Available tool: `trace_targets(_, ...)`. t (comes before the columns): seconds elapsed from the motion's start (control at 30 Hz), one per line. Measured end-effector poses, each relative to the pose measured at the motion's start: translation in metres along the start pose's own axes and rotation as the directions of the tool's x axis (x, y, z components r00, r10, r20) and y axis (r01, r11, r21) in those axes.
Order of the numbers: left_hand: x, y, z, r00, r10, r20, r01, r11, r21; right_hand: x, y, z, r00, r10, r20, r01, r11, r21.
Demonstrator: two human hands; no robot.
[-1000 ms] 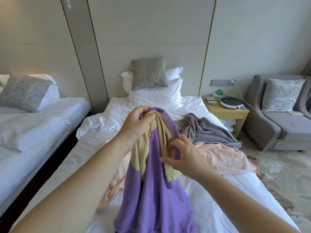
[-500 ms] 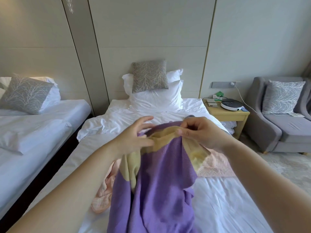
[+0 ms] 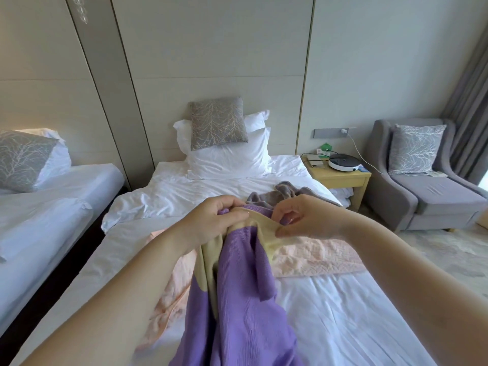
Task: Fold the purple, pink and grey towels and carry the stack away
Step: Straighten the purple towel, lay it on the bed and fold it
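Closed now, not spread as before, the left hand (image 3: 211,223) grips the yellow edge of the purple towel (image 3: 237,313), which hangs down over the near bed (image 3: 356,313). The right hand (image 3: 311,220) pinches the same edge. I think the hands should slide apart to find the corners. Behind lies the pink towel (image 3: 317,254), then the grey towel (image 3: 287,192).

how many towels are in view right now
3. The purple towel hangs from the left hand and right hand; the pink towel lies spread on the bed beneath it; the grey towel is bunched nearer the pillows. The purple one may hide more.
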State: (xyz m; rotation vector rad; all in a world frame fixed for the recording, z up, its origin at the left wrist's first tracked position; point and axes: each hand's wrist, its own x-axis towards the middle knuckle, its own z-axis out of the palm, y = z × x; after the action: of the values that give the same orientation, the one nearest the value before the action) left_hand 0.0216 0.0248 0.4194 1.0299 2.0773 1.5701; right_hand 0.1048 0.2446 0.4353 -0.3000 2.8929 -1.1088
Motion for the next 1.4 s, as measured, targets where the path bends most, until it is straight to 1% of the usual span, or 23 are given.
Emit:
trace_targets(0.07, 0.000, 0.001, -0.003, 1.000, -0.014, 0.008, 0.014, 1.000, 0.001, -0.004, 0.003, -0.003, 0.998, 0.007, -0.066, -0.001, 0.997, 0.082)
trace_targets(0.13, -0.002, 0.002, -0.005, 0.998, -0.055, 0.044, 0.054, 0.998, 0.019, -0.003, 0.003, -0.003, 0.985, -0.022, -0.173, 0.057, 0.979, 0.198)
trace_targets(0.17, -0.002, 0.003, -0.004, 0.994, -0.078, 0.075, 0.077, 0.997, 0.016, -0.002, 0.002, -0.003, 0.974, -0.035, -0.225, 0.084, 0.973, 0.213)
trace_targets(0.23, -0.002, 0.003, 0.000, 0.984, -0.111, 0.142, 0.111, 0.994, 0.007, 0.001, -0.003, -0.002, 0.959, -0.071, -0.275, 0.121, 0.978, 0.169)
trace_targets(0.3, -0.001, 0.005, 0.008, 0.984, -0.094, 0.154, 0.095, 0.996, 0.006, 0.003, -0.012, 0.000, 0.958, -0.126, -0.257, 0.153, 0.984, 0.089)
trace_targets(0.33, 0.000, 0.005, 0.011, 0.987, -0.077, 0.138, 0.078, 0.997, 0.003, 0.005, -0.016, 0.001, 0.960, -0.151, -0.234, 0.170, 0.983, 0.063)
trace_targets(0.4, 0.002, 0.006, 0.016, 0.995, -0.053, 0.079, 0.055, 0.998, -0.025, 0.008, -0.020, 0.005, 0.963, -0.163, -0.215, 0.183, 0.980, 0.075)
trace_targets(0.47, 0.002, 0.005, 0.015, 0.999, -0.029, 0.021, 0.030, 0.999, -0.043, 0.010, -0.018, 0.008, 0.943, -0.124, -0.309, 0.172, 0.976, 0.135)
trace_targets(0.53, 0.001, 0.007, 0.012, 0.998, -0.023, -0.058, 0.019, 0.997, -0.076, 0.009, -0.014, 0.006, 0.909, -0.049, -0.415, 0.139, 0.972, 0.189)
trace_targets(0.57, 0.000, 0.007, 0.010, 0.994, -0.036, -0.108, 0.027, 0.996, -0.083, 0.008, -0.012, 0.005, 0.903, -0.023, -0.429, 0.119, 0.973, 0.199)
trace_targets(0.6, 0.001, 0.006, 0.009, 0.987, -0.047, -0.153, 0.035, 0.996, -0.082, 0.007, -0.011, 0.004, 0.909, -0.015, -0.417, 0.110, 0.973, 0.203)
trace_targets(0.67, 0.002, 0.005, 0.010, 0.976, -0.062, -0.207, 0.047, 0.996, -0.074, 0.005, -0.013, 0.004, 0.941, -0.056, -0.333, 0.149, 0.954, 0.261)
trace_targets(0.73, 0.004, 0.007, 0.015, 0.976, -0.068, -0.207, 0.053, 0.996, -0.076, 0.005, -0.021, 0.008, 0.959, -0.126, -0.253, 0.206, 0.924, 0.323)
trace_targets(0.77, 0.004, 0.008, 0.018, 0.981, -0.062, -0.182, 0.048, 0.996, -0.080, 0.006, -0.024, 0.009, 0.955, -0.155, -0.252, 0.232, 0.922, 0.311)
trace_targets(0.83, 0.003, 0.012, 0.023, 0.992, -0.033, -0.119, 0.022, 0.996, -0.091, 0.011, -0.028, 0.010, 0.935, -0.173, -0.308, 0.253, 0.937, 0.242)
trace_targets(0.87, 0.003, 0.012, 0.024, 0.995, -0.015, -0.098, 0.006, 0.996, -0.092, 0.013, -0.028, 0.009, 0.927, -0.159, -0.340, 0.244, 0.944, 0.224)
trace_targets(0.93, 0.001, 0.012, 0.023, 0.997, -0.009, -0.074, -0.001, 0.991, -0.131, 0.015, -0.026, 0.008, 0.924, -0.108, -0.368, 0.212, 0.944, 0.255)
trace_targets(1.0, -0.002, 0.014, 0.021, 0.999, -0.034, -0.037, 0.025, 0.977, -0.210, 0.015, -0.022, 0.008, 0.937, -0.057, -0.346, 0.164, 0.943, 0.289)
trace_targets(1.03, -0.004, 0.014, 0.020, 0.999, -0.031, -0.020, 0.026, 0.976, -0.218, 0.015, -0.021, 0.009, 0.946, -0.039, -0.322, 0.140, 0.945, 0.297)
trace_targets(1.13, -0.006, 0.009, 0.020, 0.998, 0.055, 0.008, -0.054, 0.994, -0.094, 0.018, -0.014, 0.012, 0.974, -0.040, -0.222, 0.127, 0.910, 0.395)
trace_targets(1.23, -0.004, 0.006, 0.019, 0.996, 0.090, -0.008, -0.090, 0.995, -0.046, 0.019, -0.010, 0.014, 0.984, -0.047, -0.171, 0.132, 0.838, 0.529)
trace_targets(1.33, -0.001, 0.002, 0.016, 0.990, 0.115, -0.079, -0.111, 0.993, 0.047, 0.017, -0.009, 0.013, 0.985, -0.083, -0.150, 0.154, 0.810, 0.566)
trace_targets(1.4, 0.002, 0.000, 0.016, 0.986, 0.105, -0.128, -0.095, 0.992, 0.081, 0.017, -0.010, 0.013, 0.987, -0.068, -0.148, 0.139, 0.829, 0.542)
